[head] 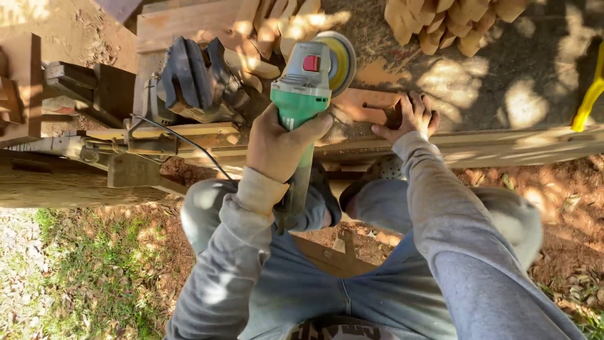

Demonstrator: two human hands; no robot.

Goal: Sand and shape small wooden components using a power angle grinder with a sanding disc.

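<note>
Outdoor workbench (pixel 516 82) of rough boards, over red earth and grass. My left hand (pixel 277 145) is wrapped tight around one green-bodied angle grinder (pixel 308 82); its long axis runs away from me, yellow disc (pixel 343 60) at the far end. Just right of the grinder, my right hand (pixel 412 119) presses flat, fingers spread, on one wooden piece (pixel 371 104). Beyond the grinder lie two heaps of wooden blanks (pixel 440 25), cut off by the frame edge. One dark machine (pixel 198 79) sits left; I cannot identify it.
</note>
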